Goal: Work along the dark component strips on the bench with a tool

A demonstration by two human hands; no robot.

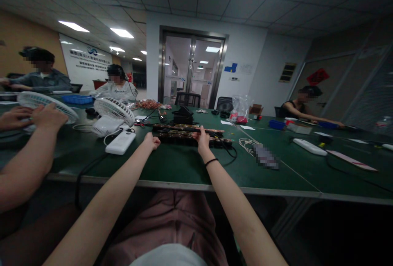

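My left hand (152, 141) is closed at the left end of several long thin rods (178, 137) with coppery glints, which lie in dark rows on the green table. What its fingers hold, if anything, is too small to make out. My right hand (202, 139) is over the right part of the rods, thumb and forefinger brought together. I cannot tell what sits between them. A black cable (236, 153) loops on the table just right of this hand. Behind the rods stands a black box-like object (183, 116).
On my left are a white fan (114, 112), a white power bank (120, 142) and a co-worker's hands (46, 116) at another fan. A phone (265, 157) with a coiled white cable lies to the right. Other people sit across the table. Its front edge (190, 186) runs before my lap.
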